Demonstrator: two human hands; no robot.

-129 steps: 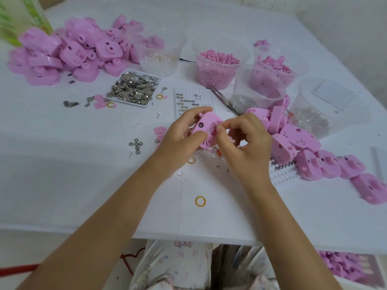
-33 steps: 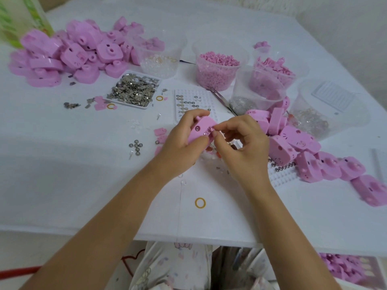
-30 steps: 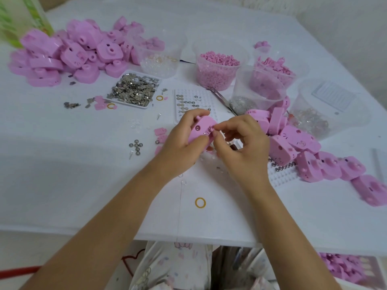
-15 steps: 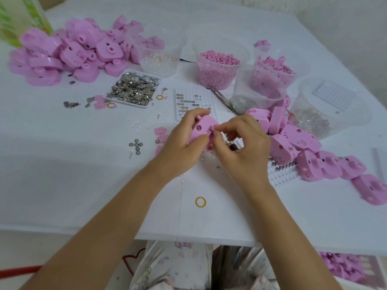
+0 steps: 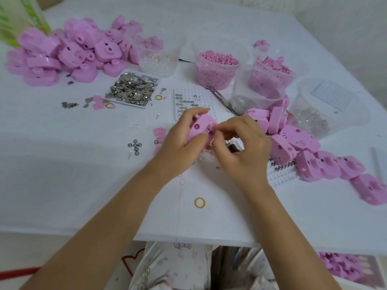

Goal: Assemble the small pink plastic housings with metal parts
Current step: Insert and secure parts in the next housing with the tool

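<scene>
My left hand (image 5: 179,143) grips a small pink plastic housing (image 5: 201,126) above the middle of the white table (image 5: 62,185), fingers over its top and thumb under it. My right hand (image 5: 240,149) pinches something tiny against the housing's right side with thumb and forefinger; the piece itself is too small to make out. A flat tray of small metal parts (image 5: 134,90) lies at the back left. A white pegboard (image 5: 190,101) with round metal pieces sits just behind my hands.
A heap of pink housings (image 5: 69,51) fills the back left; a row of them (image 5: 310,155) runs along the right. Clear tubs of pink pellets (image 5: 216,70), pink bits (image 5: 272,70) and clear pieces (image 5: 322,109) stand behind. Tweezers (image 5: 219,98), loose metal rings (image 5: 135,146) and a yellow ring (image 5: 199,203) lie about.
The housing has been turned in my left hand, from face-up to side-on. My right thumb and forefinger have stayed pinched at its right edge with only slight shifts.
</scene>
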